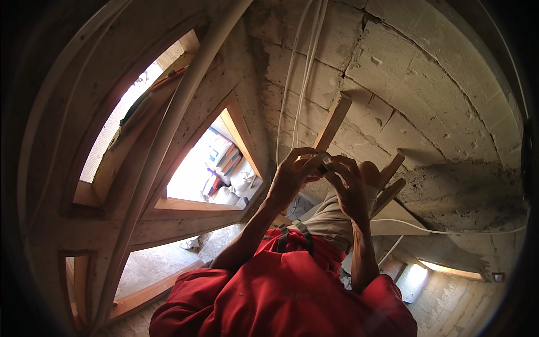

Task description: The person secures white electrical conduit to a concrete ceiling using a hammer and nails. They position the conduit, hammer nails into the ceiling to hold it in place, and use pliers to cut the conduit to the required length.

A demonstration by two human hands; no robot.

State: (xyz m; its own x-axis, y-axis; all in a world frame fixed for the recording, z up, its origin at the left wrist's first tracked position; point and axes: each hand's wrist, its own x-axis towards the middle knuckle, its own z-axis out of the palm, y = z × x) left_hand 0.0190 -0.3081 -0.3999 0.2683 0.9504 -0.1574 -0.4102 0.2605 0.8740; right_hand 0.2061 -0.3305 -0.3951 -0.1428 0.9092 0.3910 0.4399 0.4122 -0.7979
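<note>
In front of my lap, both hands are raised and brought together at the fingertips. My left hand (295, 175) has its fingers bent and closed in a pinch. Opposite it, my right hand (347, 181) curls its thumb and fingers toward the same spot. Between them sits a small greyish thing (323, 159), mostly covered by the fingers; its kind cannot be made out. Just beyond the hands a wooden batten (333, 121) slants up in front of the block wall (404, 73).
White cables (303, 84) hang down the wall beyond my hands. Further wooden battens (391, 168) stick up on the right. At left, a pale pipe (168, 123) crosses timber-framed openings, with bags (227, 195) visible through one. Another white cable (449, 231) runs off right.
</note>
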